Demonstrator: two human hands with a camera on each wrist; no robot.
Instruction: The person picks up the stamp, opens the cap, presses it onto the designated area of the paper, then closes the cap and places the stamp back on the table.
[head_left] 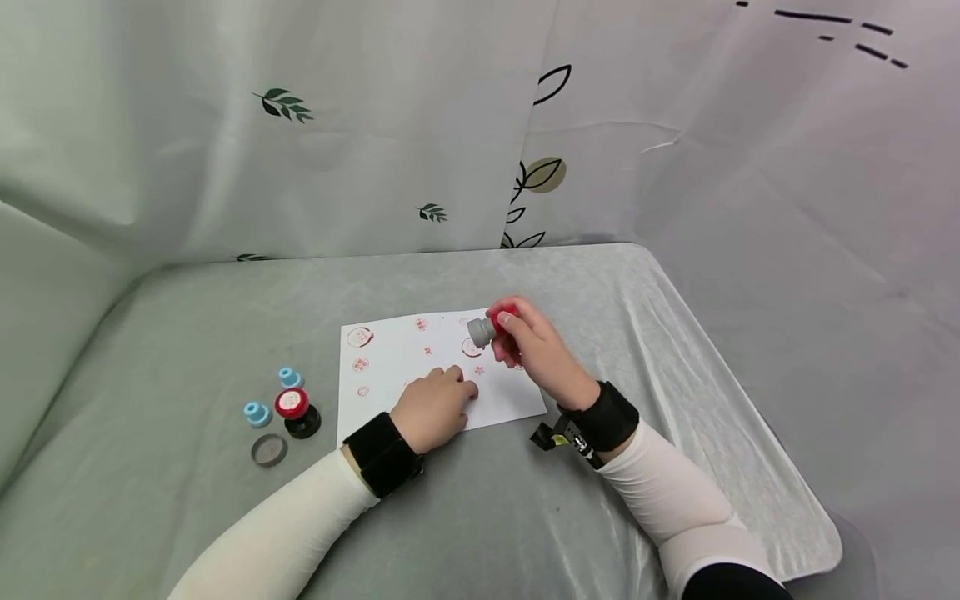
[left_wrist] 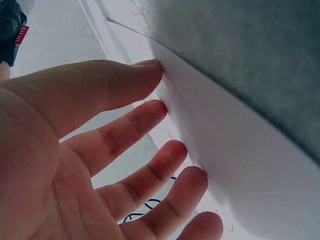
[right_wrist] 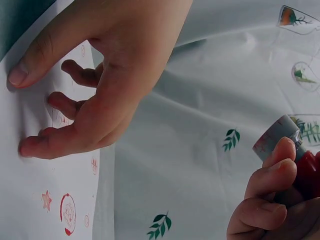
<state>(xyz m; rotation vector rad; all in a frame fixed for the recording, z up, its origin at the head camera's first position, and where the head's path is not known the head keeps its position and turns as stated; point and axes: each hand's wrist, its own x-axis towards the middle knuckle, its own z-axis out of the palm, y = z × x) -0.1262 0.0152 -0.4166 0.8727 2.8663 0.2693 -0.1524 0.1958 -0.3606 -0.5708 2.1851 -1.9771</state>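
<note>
A white sheet of paper [head_left: 502,404] with several red stamp prints lies on the cloth-covered table. My left hand [head_left: 437,408] rests on the sheet; in the left wrist view its spread thumb and fingertips touch the paper [left_wrist: 215,130]. Over the right part of the sheet, my right hand [head_left: 536,350] grips a stamp [head_left: 482,332] by its red handle. The stamp's grey head points left and down, raised above the paper. Reddish marks show on the face of the stamp [right_wrist: 272,137] in the right wrist view. Beside the left fingers there is a round red print [head_left: 472,347].
Left of the sheet stand two small light-blue pieces [head_left: 290,377], a stamp with a red top and black base [head_left: 291,404], and a round grey cap [head_left: 269,450]. A pale patterned curtain [head_left: 375,150] hangs behind the table.
</note>
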